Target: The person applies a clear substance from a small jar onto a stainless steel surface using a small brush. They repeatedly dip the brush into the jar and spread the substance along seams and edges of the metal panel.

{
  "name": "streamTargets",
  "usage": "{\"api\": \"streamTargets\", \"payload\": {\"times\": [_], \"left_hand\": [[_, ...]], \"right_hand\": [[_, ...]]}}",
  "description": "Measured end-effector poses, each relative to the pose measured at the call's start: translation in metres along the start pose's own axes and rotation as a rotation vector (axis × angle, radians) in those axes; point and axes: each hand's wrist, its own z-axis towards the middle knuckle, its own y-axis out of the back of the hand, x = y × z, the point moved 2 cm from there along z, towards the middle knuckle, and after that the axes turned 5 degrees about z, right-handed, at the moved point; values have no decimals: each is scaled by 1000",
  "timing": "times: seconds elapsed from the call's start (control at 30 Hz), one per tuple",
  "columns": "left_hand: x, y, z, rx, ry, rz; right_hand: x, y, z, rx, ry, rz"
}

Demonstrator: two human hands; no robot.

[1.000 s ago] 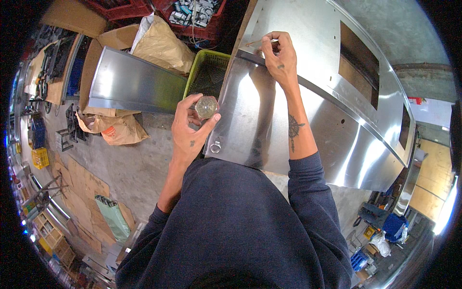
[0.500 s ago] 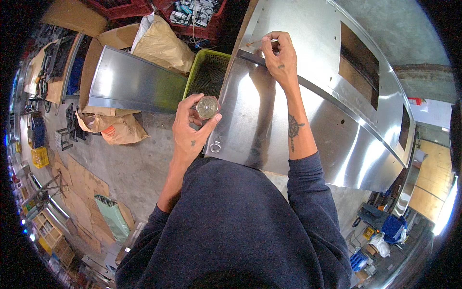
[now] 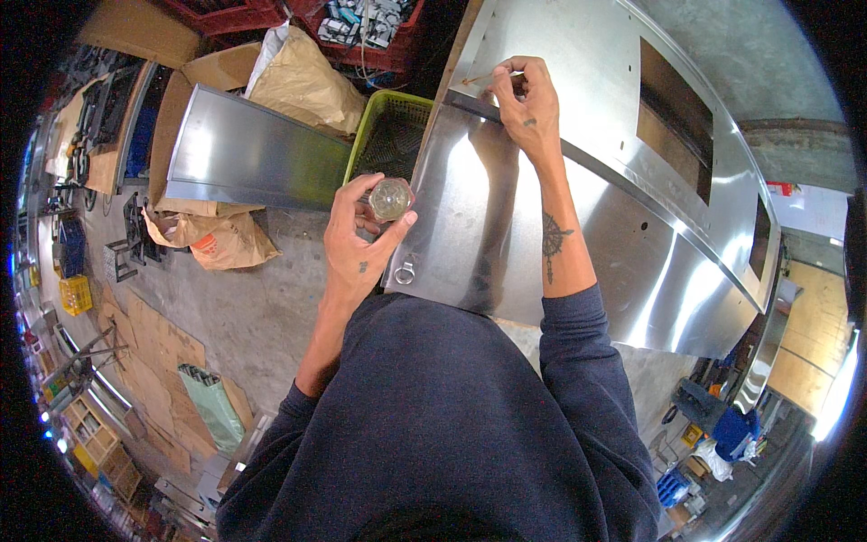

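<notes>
My left hand (image 3: 350, 242) is closed around a small clear glass jar (image 3: 390, 198), seen from above near the left edge of a shiny sheet-metal panel (image 3: 578, 239). A thin brownish stick (image 3: 476, 80) is pinched in my right hand (image 3: 527, 110), its tip pointing left over the panel's far left corner. That hand is just beyond a long dark seam, where the metal steps to a second face. The stick's other end is hidden by my fingers. A metal ring (image 3: 405, 270) lies on the panel's near left corner.
Left of the panel stand a green plastic crate (image 3: 408, 101), a bent metal sheet (image 3: 237, 149) and brown paper sacks (image 3: 302, 83). A red crate (image 3: 405, 60) holding small metal parts is at the back. Rectangular openings (image 3: 675, 117) cut through the panel's right side.
</notes>
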Motion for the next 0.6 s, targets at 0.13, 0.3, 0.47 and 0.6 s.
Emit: {"api": "streamTargets", "payload": {"times": [0.13,0.3,0.47,0.6], "left_hand": [[-1,1,0,4,-1,15],[-5,1,1,17,1,27],[-2,-1,0,13,-5,-2],[-2,-1,1,20,11,-12]], "right_hand": [[4,2,-1,22,-16,7],[1,1,0,0,-3,17],[-4,1,0,1,5,9],[-3,0,1,-15,5,29]]}}
